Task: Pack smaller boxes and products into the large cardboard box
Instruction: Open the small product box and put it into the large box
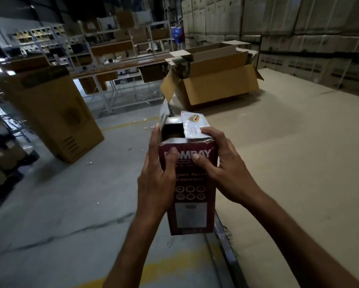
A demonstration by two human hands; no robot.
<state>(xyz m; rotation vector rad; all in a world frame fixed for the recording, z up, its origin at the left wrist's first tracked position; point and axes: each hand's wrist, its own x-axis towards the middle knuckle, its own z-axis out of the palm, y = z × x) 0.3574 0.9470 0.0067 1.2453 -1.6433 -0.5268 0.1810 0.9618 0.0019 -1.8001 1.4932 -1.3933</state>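
The maroon box point(192, 183) is held in the air, well apart from the large cardboard box point(220, 88), on its near side. Its long axis stands almost upright, and its open top points up toward the large cardboard box. The left hand point(155, 183) grips its left side, thumb on the front. The right hand point(222, 169) pinches the top right corner, with its fingers pressing on a white flap point(192, 126).

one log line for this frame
left hand grips maroon box | right hand grips its top | top partly open | large box open, farther off
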